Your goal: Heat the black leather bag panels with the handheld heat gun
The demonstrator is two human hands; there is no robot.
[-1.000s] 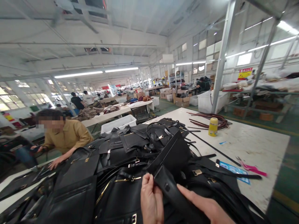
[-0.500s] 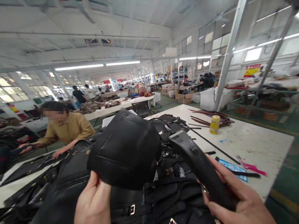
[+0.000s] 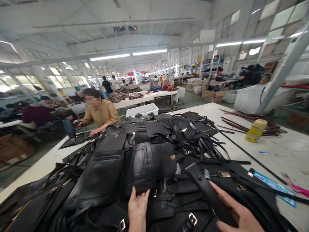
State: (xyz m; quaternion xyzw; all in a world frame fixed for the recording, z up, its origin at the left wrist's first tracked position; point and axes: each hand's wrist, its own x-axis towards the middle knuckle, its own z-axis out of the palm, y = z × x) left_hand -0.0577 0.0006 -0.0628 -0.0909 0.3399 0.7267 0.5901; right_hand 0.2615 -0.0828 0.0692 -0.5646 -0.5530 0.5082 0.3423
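A large pile of black leather bag pieces (image 3: 96, 180), with straps and gold buckles, covers the table in front of me. My left hand (image 3: 138, 204), palm up, has its fingers at the lower edge of a black leather panel (image 3: 141, 167) that lies on the pile; the fingertips are partly under it. At the lower right, my right hand (image 3: 238, 206) is wrapped round a black handheld tool (image 3: 210, 196), whose flat end points up and left over the pile.
A yellow bottle (image 3: 256, 130), brown straps (image 3: 231, 122), pink-handled snips (image 3: 298, 187) and a blue packet (image 3: 275, 187) lie on the white table (image 3: 294, 154) at right. Across it at left, a person in a tan jacket (image 3: 103, 112) holds a tool (image 3: 69, 129). A white bin (image 3: 142, 110) stands beyond.
The black panel, held up before, now lies down on the pile, with my left hand at its lower edge. The view has swung left; my right hand still holds the tool.
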